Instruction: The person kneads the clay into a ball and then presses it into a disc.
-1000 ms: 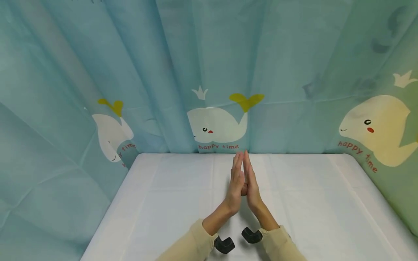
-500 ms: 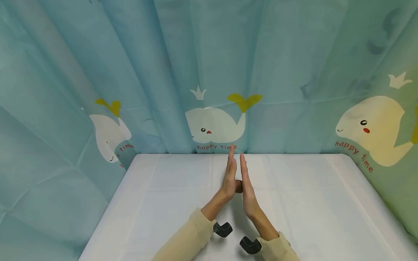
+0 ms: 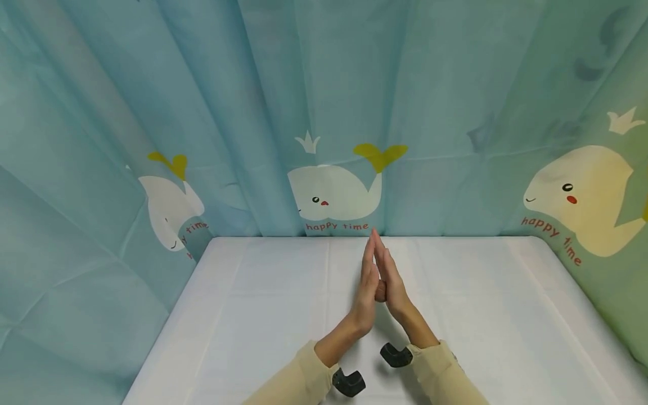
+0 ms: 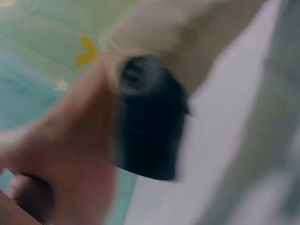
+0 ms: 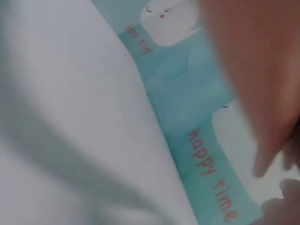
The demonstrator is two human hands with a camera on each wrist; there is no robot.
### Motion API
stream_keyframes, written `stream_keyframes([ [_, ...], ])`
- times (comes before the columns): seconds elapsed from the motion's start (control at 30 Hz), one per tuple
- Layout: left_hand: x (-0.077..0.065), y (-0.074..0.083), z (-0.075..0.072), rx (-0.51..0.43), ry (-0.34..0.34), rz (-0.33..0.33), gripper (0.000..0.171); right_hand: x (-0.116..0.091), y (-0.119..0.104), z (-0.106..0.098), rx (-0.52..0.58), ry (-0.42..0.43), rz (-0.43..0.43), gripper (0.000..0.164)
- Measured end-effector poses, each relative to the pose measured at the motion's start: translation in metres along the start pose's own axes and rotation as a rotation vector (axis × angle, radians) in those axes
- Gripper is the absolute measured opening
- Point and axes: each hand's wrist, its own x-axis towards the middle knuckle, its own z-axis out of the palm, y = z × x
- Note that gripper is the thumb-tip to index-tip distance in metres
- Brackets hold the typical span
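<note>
A small brown ball sits between two upright palms over the white table. My left hand presses on it from the left, fingers straight and pointing away from me. From the other side my right hand presses flat, its fingertips meeting those of the left hand. In the blurred left wrist view the dark brown ball shows against the right palm, partly covered by fingers. The right wrist view shows only blurred skin and fingers at its right edge, with the ball not clearly visible.
The white table ends at a blue-green curtain printed with white whales. Black curved devices stick out from both cuffs, one at the left wrist and one at the right wrist, close to each other.
The palms slide against each other around the ball. Since half a second ago the right hand has moved forward and the left hand back toward me. The ball stays between them.
</note>
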Motion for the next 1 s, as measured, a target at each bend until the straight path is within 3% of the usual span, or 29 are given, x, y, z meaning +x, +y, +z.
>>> stream_keyframes([
  [0.17, 0.014, 0.007, -0.007, 0.011, 0.035, 0.026, 0.062, -0.007, 0.006, 0.011, 0.035, 0.02, -0.048, 0.058],
  [0.33, 0.026, -0.002, -0.019, 0.077, 0.108, 0.037, 0.059, -0.018, 0.0, 0.027, 0.045, 0.028, -0.085, 0.056],
  [0.43, 0.026, -0.012, -0.02, 0.108, 0.093, 0.028, 0.059, -0.019, -0.009, 0.031, 0.005, 0.047, -0.125, 0.054],
  [0.57, 0.019, -0.022, -0.015, 0.077, 0.059, 0.006, 0.06, -0.013, -0.017, 0.028, -0.113, 0.08, -0.16, 0.053],
  [0.73, 0.007, -0.018, -0.007, 0.04, 0.043, -0.008, 0.061, -0.001, -0.016, 0.015, -0.174, 0.095, -0.076, 0.053],
  [0.87, 0.0, -0.01, -0.003, 0.009, 0.023, -0.009, 0.061, 0.002, -0.005, 0.006, -0.11, 0.094, 0.01, 0.053],
  [1.0, 0.002, -0.003, -0.004, -0.036, 0.024, 0.009, 0.062, -0.004, 0.004, 0.007, -0.036, 0.089, 0.005, 0.055],
])
